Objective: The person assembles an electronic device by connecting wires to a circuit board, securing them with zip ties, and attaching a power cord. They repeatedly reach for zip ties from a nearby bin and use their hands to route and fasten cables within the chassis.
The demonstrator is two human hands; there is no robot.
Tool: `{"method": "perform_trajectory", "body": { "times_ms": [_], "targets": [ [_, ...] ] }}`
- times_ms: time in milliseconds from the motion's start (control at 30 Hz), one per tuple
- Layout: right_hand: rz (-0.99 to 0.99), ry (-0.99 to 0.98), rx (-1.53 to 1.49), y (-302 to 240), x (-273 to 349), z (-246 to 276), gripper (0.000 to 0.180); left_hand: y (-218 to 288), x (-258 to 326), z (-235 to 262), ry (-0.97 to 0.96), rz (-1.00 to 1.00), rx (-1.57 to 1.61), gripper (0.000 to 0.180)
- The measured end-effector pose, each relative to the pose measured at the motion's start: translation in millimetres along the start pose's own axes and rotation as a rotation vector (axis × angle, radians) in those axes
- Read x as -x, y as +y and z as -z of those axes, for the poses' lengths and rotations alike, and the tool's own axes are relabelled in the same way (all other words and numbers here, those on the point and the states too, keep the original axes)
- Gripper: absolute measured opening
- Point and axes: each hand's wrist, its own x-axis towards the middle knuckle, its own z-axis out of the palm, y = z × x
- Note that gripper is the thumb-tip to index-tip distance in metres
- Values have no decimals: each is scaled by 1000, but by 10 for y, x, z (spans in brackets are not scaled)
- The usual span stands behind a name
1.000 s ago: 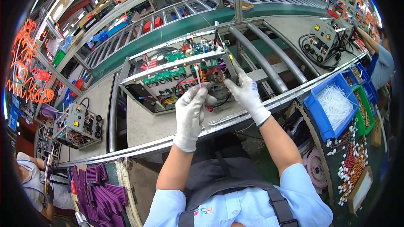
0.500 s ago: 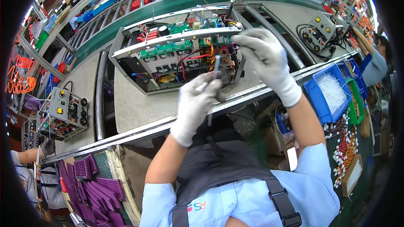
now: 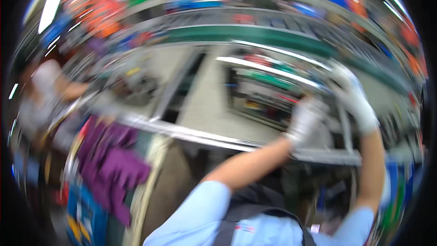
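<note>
Strong motion blur smears this view. An open-framed electronic unit (image 3: 259, 93), with pale metal rails, green circuit boards and a red wire, stands on the worktop right of the middle. My left hand (image 3: 307, 120), in a white glove, is in front of the unit's right part; its fingers are smeared, and any tool in it cannot be made out. My right hand (image 3: 348, 86), gloved too, is at the unit's right end, by the end of the upper rail. Whether it touches the rail or holds anything is unclear.
Purple parts (image 3: 111, 164) lie in a heap at the lower left, near a blue container (image 3: 86, 212). Another person (image 3: 48, 89) is at the far left, beside a blurred device (image 3: 134, 77). A metal edge (image 3: 200, 136) runs along the worktop's front. Behind is a roller conveyor (image 3: 282, 20).
My head view has swung left, so the unit and both hands now appear farther right. Half a second ago my left hand gripped a slim metal-shafted tool; blur hides it now.
</note>
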Motion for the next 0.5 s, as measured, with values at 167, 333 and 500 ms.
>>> {"method": "perform_trajectory", "body": {
  "times_ms": [167,333,500],
  "targets": [
    [-79,-120,-107,29,97,124,22,271,-202,-336,259,895,1337,22],
    [-379,-328,-312,35,-109,102,28,193,-232,-162,182,944,1215,28],
    [-436,-74,-446,17,-36,-35,22,184,-286,-323,199,968,1142,29]
  ]
}}
